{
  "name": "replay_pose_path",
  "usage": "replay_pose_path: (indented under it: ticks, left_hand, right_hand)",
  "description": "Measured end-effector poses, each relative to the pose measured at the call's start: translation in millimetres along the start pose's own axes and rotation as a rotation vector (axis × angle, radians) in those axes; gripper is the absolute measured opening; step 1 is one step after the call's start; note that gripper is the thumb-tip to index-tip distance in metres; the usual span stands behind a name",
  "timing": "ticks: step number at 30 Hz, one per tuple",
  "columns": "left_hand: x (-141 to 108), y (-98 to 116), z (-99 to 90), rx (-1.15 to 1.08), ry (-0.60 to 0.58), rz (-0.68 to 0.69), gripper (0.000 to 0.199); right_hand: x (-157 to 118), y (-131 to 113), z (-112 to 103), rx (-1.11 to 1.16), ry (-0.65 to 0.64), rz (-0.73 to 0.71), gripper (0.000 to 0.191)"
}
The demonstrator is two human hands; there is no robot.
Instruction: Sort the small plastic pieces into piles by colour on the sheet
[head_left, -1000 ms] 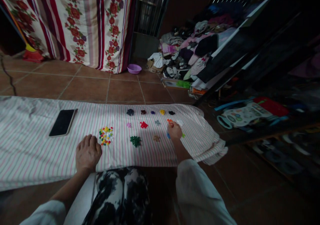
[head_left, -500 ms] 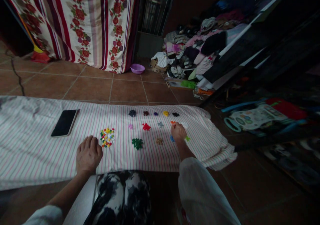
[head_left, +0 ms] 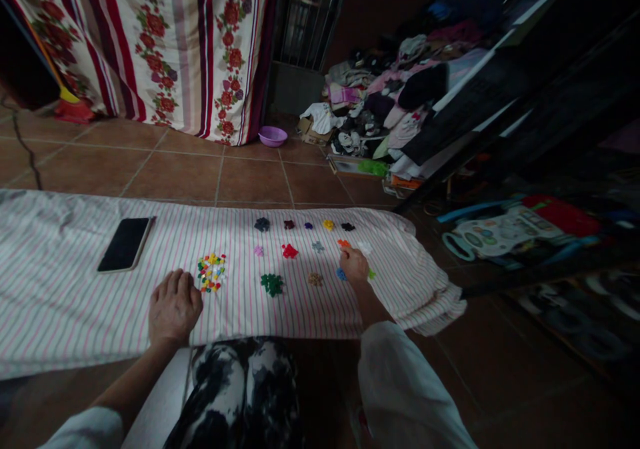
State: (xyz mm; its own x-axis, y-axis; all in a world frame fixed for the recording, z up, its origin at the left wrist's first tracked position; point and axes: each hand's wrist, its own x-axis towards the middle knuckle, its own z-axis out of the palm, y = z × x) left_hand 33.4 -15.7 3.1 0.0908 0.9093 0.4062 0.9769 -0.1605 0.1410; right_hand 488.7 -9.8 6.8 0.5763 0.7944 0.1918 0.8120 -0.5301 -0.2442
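My left hand (head_left: 175, 306) lies palm down on the striped cloth (head_left: 240, 309), fingers slightly apart, holding nothing, just left of the mixed-colour pile of small pieces (head_left: 211, 272). My right hand (head_left: 354, 264) is closed, its fingertips beside the small orange pile (head_left: 343, 243); anything between them is too small to make out. Blue pieces (head_left: 341, 274) sit at its left edge, white pieces (head_left: 365, 248) beyond it and light green ones (head_left: 371, 274) to its right. Red (head_left: 289, 251), grey (head_left: 318, 247), tan (head_left: 315, 279) and dark green (head_left: 272, 284) piles lie further left.
A dark phone (head_left: 125, 244) lies on the cloth at the left. Along the far side are dark grey (head_left: 262, 224), yellow (head_left: 328, 224) and black (head_left: 348, 226) piles. A purple basin (head_left: 273, 136) stands on the tiled floor beyond.
The view has shifted slightly. My right hand has drawn back a little from the orange pile, showing more of it and of the white pieces. My left hand rests as before.
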Motion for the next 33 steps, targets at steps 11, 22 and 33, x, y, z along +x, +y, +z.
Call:
replay_pose_path:
  ticks: [11, 22, 33]
  left_hand:
    - [-1, -2, 3.3, -0.042, -0.005, -0.016, 0.036]
    - [0, -2, 4.1, -0.061, -0.005, -0.026, 0.035]
    - [0, -4, 9.6, -0.134, -0.042, -0.049, 0.043]
  right_hand:
    - [-7, -7, -4, 0.104, 0.061, -0.085, 0.036]
    - [-36, -94, -4, 0.44, 0.113, -0.347, 0.03]
    - [-103, -197, 26, 0.657, -0.065, -0.746, 0.029]
